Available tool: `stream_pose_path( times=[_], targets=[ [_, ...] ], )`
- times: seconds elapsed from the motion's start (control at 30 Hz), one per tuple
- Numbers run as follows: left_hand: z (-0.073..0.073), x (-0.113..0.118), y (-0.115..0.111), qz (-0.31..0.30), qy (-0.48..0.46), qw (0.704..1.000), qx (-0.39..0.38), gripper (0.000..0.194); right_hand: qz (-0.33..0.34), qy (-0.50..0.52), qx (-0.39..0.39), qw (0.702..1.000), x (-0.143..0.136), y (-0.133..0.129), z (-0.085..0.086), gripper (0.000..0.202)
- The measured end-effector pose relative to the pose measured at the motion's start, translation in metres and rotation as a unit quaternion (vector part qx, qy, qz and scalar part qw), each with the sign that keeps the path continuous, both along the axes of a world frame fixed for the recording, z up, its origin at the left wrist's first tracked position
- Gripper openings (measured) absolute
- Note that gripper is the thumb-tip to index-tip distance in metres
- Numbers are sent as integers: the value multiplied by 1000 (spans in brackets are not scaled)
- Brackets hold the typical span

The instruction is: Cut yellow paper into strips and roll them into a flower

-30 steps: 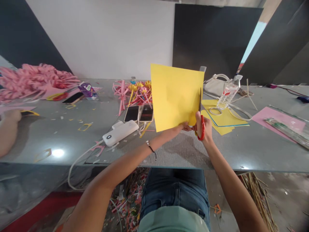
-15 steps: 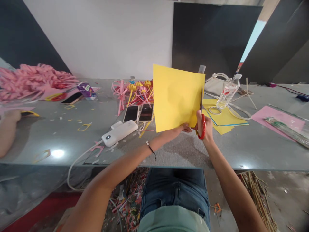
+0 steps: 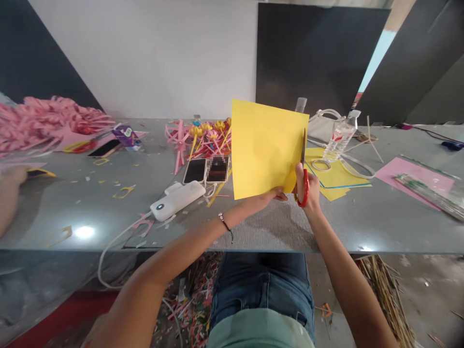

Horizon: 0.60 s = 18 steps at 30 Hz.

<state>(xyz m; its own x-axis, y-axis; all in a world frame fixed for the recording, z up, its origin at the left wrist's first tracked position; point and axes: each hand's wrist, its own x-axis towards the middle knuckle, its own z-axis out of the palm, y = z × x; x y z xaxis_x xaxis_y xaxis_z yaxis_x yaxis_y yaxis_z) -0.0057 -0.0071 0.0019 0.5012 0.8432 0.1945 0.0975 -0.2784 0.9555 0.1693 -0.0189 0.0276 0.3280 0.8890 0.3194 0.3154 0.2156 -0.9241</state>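
Observation:
A large yellow sheet of paper (image 3: 268, 150) is held upright above the table in front of me. My left hand (image 3: 277, 193) grips its lower edge, with some fingers hidden behind the sheet. Red-handled scissors (image 3: 305, 186) are in my right hand (image 3: 311, 191), fingers wrapped round the loops. Their dark blades point up along the right edge of the sheet. Behind my right hand, more yellow sheets (image 3: 333, 179) lie on the table under a roll of tape (image 3: 321, 165).
A power bank (image 3: 177, 200) with a cable and two phones (image 3: 195, 171) lie left of the sheet. Paper flowers (image 3: 206, 133) sit behind them. A bottle (image 3: 340, 140), a white bag (image 3: 322, 126) and pink paper (image 3: 416, 179) are on the right. Another person's hand (image 3: 14, 176) shows far left.
The view has shifted slightly. The sheet and scissors stay nearly in place, with the blades still along the sheet's right edge.

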Motion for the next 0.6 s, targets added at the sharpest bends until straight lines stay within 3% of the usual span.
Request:
stream_pose_path(
  times=[0.4, 0.6],
  targets=[
    [5, 4, -9, 11, -15, 999, -49, 38, -9, 7, -3, 1000, 3, 3, -1, 67],
    [8, 2, -11, 3, 1, 999, -34, 41, -21, 6, -12, 1000, 4, 4, 0, 68]
  ],
)
